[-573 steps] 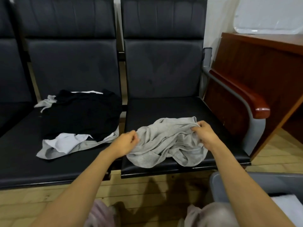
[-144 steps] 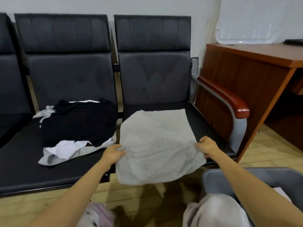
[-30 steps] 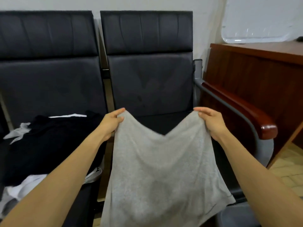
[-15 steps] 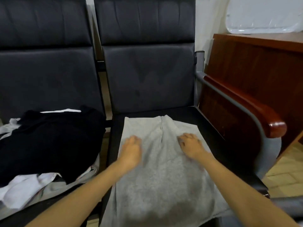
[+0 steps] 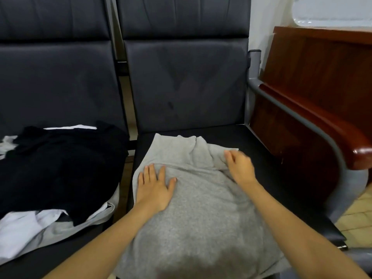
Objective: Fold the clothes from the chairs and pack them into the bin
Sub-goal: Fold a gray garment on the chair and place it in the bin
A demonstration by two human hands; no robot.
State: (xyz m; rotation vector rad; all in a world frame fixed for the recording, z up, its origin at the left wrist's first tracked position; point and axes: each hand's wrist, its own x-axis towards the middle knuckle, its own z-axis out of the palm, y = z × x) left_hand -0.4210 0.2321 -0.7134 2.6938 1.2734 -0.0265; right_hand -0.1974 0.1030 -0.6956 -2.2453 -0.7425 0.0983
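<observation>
Grey knitted cloth lies spread on the seat of the black chair that has the armrest. Its far edge stops short of the backrest and its near edge hangs over the front of that seat. A raised fold crosses the cloth near its far end.

At the left part of that seat, the left hand lies flat on the cloth, palm down and fingers spread, just short of the fold. The right hand is on the cloth's far right corner, towards the armrest side. It is blurred, so I cannot tell whether its fingers pinch the fabric or only touch it.

A black garment is heaped on the neighbouring chair, left of the armrest chair, with white clothes showing under its near edge. The wooden armrest runs along the chair's right side, and a brown wooden worktop stands just beyond it.
</observation>
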